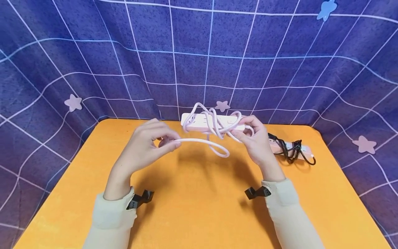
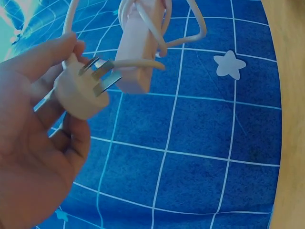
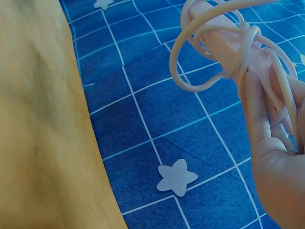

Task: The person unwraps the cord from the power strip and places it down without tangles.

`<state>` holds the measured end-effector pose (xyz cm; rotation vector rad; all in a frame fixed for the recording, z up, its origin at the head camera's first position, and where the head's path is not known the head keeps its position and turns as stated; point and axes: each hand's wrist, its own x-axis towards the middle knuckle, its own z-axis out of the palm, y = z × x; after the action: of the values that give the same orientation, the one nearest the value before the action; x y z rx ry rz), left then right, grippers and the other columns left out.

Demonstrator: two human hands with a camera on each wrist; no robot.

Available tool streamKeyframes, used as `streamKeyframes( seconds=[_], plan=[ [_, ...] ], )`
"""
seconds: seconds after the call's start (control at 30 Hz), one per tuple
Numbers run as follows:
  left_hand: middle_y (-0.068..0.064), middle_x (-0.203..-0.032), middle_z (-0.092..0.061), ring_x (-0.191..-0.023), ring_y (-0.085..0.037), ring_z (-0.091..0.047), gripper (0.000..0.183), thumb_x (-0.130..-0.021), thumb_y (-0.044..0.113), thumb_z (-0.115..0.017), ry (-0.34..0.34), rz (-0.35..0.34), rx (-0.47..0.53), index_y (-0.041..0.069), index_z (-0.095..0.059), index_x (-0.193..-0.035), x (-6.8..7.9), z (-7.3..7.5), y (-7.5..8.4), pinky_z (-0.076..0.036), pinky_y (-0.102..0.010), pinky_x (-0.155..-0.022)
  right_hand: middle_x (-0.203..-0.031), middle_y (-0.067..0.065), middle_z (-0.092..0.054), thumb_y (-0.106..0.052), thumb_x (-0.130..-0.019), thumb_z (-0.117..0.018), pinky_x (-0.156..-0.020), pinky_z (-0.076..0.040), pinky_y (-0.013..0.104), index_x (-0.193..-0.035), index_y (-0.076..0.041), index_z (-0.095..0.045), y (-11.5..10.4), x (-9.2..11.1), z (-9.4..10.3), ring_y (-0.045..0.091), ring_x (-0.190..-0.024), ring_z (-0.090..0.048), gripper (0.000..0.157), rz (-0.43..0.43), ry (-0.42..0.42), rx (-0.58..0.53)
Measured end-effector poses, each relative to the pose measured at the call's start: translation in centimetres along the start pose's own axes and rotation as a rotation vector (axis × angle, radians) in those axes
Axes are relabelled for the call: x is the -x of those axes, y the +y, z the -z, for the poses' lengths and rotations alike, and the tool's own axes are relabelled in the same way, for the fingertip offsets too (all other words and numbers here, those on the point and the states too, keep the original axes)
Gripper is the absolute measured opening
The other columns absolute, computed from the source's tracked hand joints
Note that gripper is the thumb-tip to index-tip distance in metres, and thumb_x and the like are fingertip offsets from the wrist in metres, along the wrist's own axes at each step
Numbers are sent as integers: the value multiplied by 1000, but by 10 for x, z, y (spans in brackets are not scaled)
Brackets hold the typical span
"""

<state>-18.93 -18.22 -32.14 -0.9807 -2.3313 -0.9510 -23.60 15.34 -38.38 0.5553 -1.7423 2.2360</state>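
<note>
A white power strip is held up above the table, its own white cord looped loosely around it. My right hand grips the strip at its right end, thumb in front, where the cord comes out. On the left, my left hand pinches the cord's free end between thumb and fingers. The left wrist view shows the three-pronged plug in that hand, its metal prongs pointing toward the strip. A slack length of cord hangs in a loop between the two hands.
A second power strip, wrapped in a black cord, lies on the orange table to the right of my right hand. Behind the table's back edge hangs a blue curtain with a white grid and stars.
</note>
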Motion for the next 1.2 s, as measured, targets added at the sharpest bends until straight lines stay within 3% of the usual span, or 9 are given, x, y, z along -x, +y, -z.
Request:
streamKeyframes(
  seconds=[0.4,0.57,0.8,1.0,1.2],
  plan=[
    [22,-81,-63,-83,-13,-57,4,-94,26,-84,-234,44,-1,28,-80,-95,2,-3,-6,-41,-29,-75,-113,2,-70,27,-85,-66,-70,-57,19,-102,-14,-69,-2,-1,3,10,-84,-69,44,5,-14,-52],
    [20,-84,-64,-85,-15,-59,4,-97,27,-80,-296,86,-16,24,-81,-99,3,-6,-12,-42,-31,-77,-118,3,-70,27,-87,-64,-71,-58,19,-103,-15,-69,-3,0,4,10,-86,-71,45,2,-27,-69],
    [20,-97,-71,-91,-16,-59,9,-97,22,-81,-382,110,7,29,-81,-103,4,-9,-19,-45,-34,-83,-115,2,-69,27,-87,-63,-73,-58,20,-103,-15,-69,-5,0,3,11,-88,-70,46,-2,-31,-79],
    [18,-92,-68,-88,-18,-62,8,-95,20,-82,-444,141,9,27,-80,-99,5,-16,-30,-47,-35,-83,-115,3,-70,29,-87,-62,-75,-60,21,-103,-15,-69,-6,1,3,10,-88,-71,47,-7,-24,-98],
    [16,-87,-67,-85,-11,-63,3,-94,23,-82,-480,168,17,23,-80,-97,8,-20,-38,-50,-37,-83,-110,3,-70,29,-86,-62,-75,-60,21,-103,-14,-69,-8,1,2,11,-87,-70,46,-12,-16,-103]
  ],
)
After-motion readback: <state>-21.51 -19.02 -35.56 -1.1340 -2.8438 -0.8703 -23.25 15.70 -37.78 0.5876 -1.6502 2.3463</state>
